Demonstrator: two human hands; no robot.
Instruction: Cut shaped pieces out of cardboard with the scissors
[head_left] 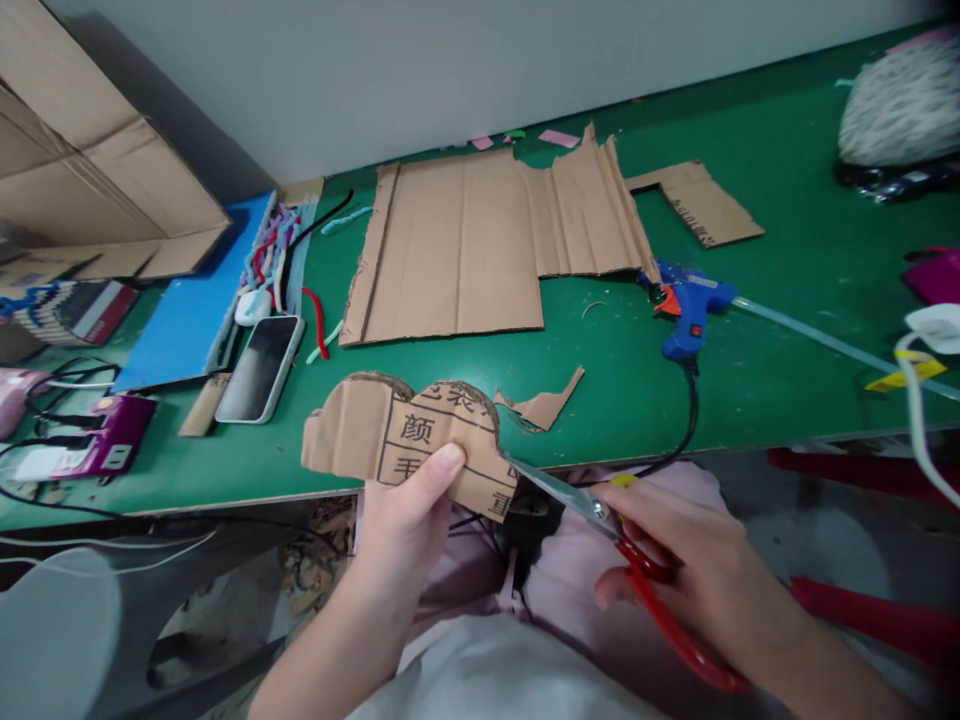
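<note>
My left hand (420,510) grips a piece of brown cardboard (352,425) with rounded lobes along its top edge and printed black characters. Its thumb presses on the printed face while the fingers are hidden behind. In my right hand (690,560) are red-handled scissors (555,487), with fingers in and around the handles. The blade tips touch the right edge of the cardboard piece. Just beyond that edge, a curved cardboard offcut (547,405) lies on the green table (600,350).
A large cardboard sheet (442,250) lies at the back centre, beside an angled cardboard scrap (697,200). Right of it rests a blue glue gun (688,305) with its stick and cable. A phone (261,370), pipe cleaners (277,240) and a purple power strip (112,435) occupy the left.
</note>
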